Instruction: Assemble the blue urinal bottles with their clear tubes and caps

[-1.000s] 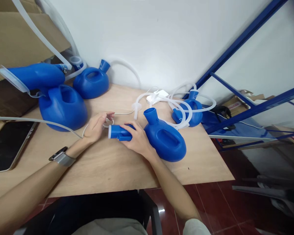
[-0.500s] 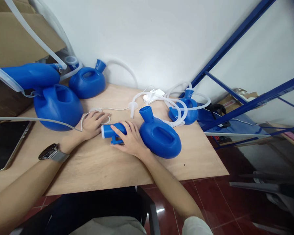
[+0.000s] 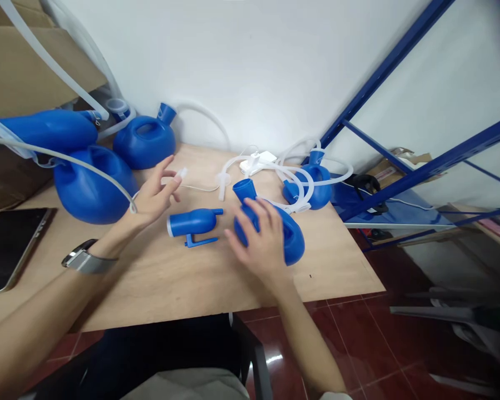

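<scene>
My right hand (image 3: 260, 244), fingers apart, hovers over or rests on the near blue urinal bottle (image 3: 294, 239), hiding part of its body; I cannot tell if they touch. My left hand (image 3: 156, 191) is raised above the table with its index finger stretched out. A small translucent piece (image 3: 183, 173) shows at its thumb tip; whether it is gripped is unclear. A pale cable (image 3: 87, 169) runs across the left wrist. Between my hands lies a blue tubular urinal head (image 3: 194, 222) with a white rim, a narrow spout and a side clip (image 3: 202, 242).
More blue bottles (image 3: 144, 141) with clear hoses stand at the back and left, near a cardboard box (image 3: 45, 72). A white power adapter (image 3: 258, 161) sits by the wall. A dark tablet (image 3: 12, 247) lies left. A blue metal rack (image 3: 385, 200) rises at right.
My right hand has let go of the blue urinal head and moved right to the bottle. The left hand has lifted off the table, and the cable across its wrist has risen.
</scene>
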Demonstrator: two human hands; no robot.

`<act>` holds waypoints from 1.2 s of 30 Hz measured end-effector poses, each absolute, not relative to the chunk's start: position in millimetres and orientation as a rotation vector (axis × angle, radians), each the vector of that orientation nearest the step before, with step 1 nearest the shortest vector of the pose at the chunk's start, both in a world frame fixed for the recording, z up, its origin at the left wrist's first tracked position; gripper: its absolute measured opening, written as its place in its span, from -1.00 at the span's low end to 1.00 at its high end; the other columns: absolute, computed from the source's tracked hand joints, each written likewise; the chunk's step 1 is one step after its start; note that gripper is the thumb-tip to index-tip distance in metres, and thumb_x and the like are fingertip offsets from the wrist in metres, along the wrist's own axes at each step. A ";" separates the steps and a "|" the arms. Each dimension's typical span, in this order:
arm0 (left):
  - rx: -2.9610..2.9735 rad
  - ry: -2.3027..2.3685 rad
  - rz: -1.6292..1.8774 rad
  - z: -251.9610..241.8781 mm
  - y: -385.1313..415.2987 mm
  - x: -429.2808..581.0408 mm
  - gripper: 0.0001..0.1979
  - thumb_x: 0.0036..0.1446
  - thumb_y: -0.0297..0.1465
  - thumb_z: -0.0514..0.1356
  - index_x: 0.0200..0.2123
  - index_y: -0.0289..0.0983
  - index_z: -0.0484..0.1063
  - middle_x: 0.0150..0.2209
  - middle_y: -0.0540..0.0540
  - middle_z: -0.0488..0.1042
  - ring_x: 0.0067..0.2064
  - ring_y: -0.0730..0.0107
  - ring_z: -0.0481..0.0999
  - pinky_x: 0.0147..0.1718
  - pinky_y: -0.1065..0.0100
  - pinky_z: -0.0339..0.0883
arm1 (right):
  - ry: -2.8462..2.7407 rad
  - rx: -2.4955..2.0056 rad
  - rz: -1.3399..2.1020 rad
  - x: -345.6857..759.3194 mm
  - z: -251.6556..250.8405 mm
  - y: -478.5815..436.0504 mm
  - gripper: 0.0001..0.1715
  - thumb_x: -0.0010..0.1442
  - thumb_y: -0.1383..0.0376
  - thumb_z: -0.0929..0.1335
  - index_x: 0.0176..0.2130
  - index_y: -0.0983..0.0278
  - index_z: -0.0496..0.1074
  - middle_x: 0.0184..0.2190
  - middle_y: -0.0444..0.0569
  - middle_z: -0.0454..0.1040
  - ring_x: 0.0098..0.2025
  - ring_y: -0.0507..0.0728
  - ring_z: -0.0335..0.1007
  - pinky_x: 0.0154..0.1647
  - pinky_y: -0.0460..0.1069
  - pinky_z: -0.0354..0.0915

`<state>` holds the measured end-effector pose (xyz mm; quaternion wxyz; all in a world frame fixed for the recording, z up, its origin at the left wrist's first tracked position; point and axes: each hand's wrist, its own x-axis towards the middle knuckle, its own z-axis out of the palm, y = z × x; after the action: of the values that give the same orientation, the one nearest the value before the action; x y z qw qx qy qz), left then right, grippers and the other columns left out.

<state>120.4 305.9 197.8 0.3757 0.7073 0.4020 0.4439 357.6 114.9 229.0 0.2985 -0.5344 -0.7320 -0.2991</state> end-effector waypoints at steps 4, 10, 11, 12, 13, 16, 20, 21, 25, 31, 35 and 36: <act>1.839 0.818 1.084 212.5 289.6 164.4 -0.08 0.32 0.06 0.16 0.59 -0.18 0.00 0.22 -0.32 0.41 -0.15 0.26 0.61 -0.39 0.33 0.45 | -1.772 -1.817 -0.669 411.5 237.9 104.1 -0.41 0.48 -0.03 0.36 0.27 0.28 0.50 0.21 0.23 0.48 0.28 0.45 0.34 0.28 0.38 0.32; 2.065 0.664 0.971 219.3 288.0 225.3 -0.22 0.41 -0.03 0.07 0.50 -0.40 0.24 0.25 -0.37 0.47 0.19 0.09 0.51 0.27 0.05 0.37 | -1.748 -1.735 -0.252 448.2 220.5 110.8 -0.41 0.45 -0.03 0.40 0.27 0.27 0.49 0.12 0.10 0.57 0.20 0.33 0.43 0.30 0.27 0.35; 2.089 0.632 0.981 221.3 287.8 230.0 -0.27 0.42 -0.03 0.06 0.44 -0.39 0.35 0.25 -0.35 0.48 0.22 0.08 0.50 0.30 0.05 0.33 | -1.737 -1.720 -0.254 447.6 219.1 111.5 -0.42 0.44 -0.02 0.42 0.26 0.26 0.50 0.12 0.09 0.57 0.20 0.32 0.44 0.30 0.26 0.35; 2.105 0.613 0.990 223.5 287.8 232.8 -0.30 0.42 -0.03 0.06 0.38 -0.38 0.44 0.25 -0.34 0.49 0.23 0.07 0.50 0.32 0.06 0.31 | -1.737 -1.709 -0.252 446.4 218.5 111.8 -0.42 0.42 -0.02 0.43 0.25 0.25 0.51 0.12 0.07 0.58 0.19 0.32 0.45 0.30 0.26 0.36; 2.112 0.608 0.989 225.9 288.3 233.8 -0.33 0.41 -0.02 0.08 0.33 -0.37 0.51 0.25 -0.32 0.51 0.23 0.06 0.50 0.32 0.07 0.31 | -1.740 -1.700 -0.244 445.1 218.6 111.9 -0.43 0.42 -0.02 0.44 0.24 0.25 0.52 0.12 0.07 0.58 0.19 0.31 0.45 0.30 0.25 0.36; 2.086 0.610 0.900 233.3 294.1 229.0 -0.33 0.35 0.03 0.17 0.29 -0.32 0.56 0.20 -0.27 0.56 0.15 0.08 0.55 0.24 0.11 0.37 | -1.735 -1.679 -0.208 443.5 221.0 111.5 -0.47 0.45 -0.01 0.41 0.22 0.24 0.54 0.12 0.06 0.59 0.19 0.31 0.47 0.30 0.25 0.36; 2.113 0.526 0.710 245.4 309.1 216.5 -0.24 0.24 0.11 0.27 0.33 -0.25 0.53 0.13 -0.21 0.60 0.08 0.09 0.57 0.14 0.16 0.42 | -1.756 -1.642 -0.146 447.4 223.8 111.1 -0.55 0.50 0.03 0.36 0.20 0.22 0.55 0.12 0.05 0.59 0.18 0.29 0.48 0.30 0.26 0.36; 2.144 0.494 0.663 248.7 313.1 213.6 -0.23 0.23 0.12 0.28 0.34 -0.24 0.53 0.13 -0.20 0.60 0.07 0.11 0.58 0.12 0.18 0.42 | -1.767 -1.629 -0.129 448.4 224.2 111.0 -0.56 0.50 0.04 0.37 0.20 0.22 0.56 0.12 0.04 0.59 0.18 0.28 0.49 0.30 0.25 0.37; 2.309 0.379 0.522 260.7 325.0 204.6 -0.26 0.23 0.11 0.29 0.33 -0.20 0.53 0.16 -0.18 0.60 0.01 0.17 0.60 -0.01 0.26 0.43 | -1.803 -1.604 -0.106 448.6 225.9 108.9 -0.57 0.49 0.07 0.38 0.21 0.21 0.55 0.12 0.02 0.60 0.18 0.26 0.49 0.29 0.22 0.38; 2.420 0.284 0.439 271.9 321.9 199.1 -0.32 0.25 0.05 0.29 0.26 -0.27 0.57 0.03 -0.21 0.63 -0.06 0.20 0.60 -0.11 0.31 0.40 | -1.838 -1.586 -0.095 444.7 228.7 105.3 -0.60 0.49 0.12 0.39 0.21 0.21 0.54 0.13 -0.01 0.61 0.19 0.23 0.49 0.27 0.18 0.39; 2.493 0.310 0.392 278.5 309.4 195.2 -0.29 0.28 0.11 0.24 0.27 -0.26 0.57 -0.07 -0.19 0.61 -0.15 0.23 0.56 -0.17 0.32 0.37 | -1.846 -1.568 -0.062 445.8 228.3 104.9 -0.62 0.49 0.14 0.40 0.21 0.20 0.53 0.15 -0.03 0.60 0.20 0.22 0.50 0.28 0.18 0.38; 2.500 0.330 0.400 280.2 306.7 193.5 -0.30 0.30 0.10 0.22 0.28 -0.26 0.56 -0.03 -0.20 0.60 -0.12 0.22 0.57 -0.14 0.31 0.37 | -1.841 -1.570 -0.059 446.4 228.2 104.7 -0.62 0.48 0.14 0.40 0.20 0.19 0.53 0.15 -0.03 0.60 0.20 0.22 0.50 0.28 0.18 0.38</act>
<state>193.5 306.7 280.2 0.2900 0.9371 0.1239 0.1499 446.4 104.7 228.2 0.3530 -0.6068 -0.7118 -0.0229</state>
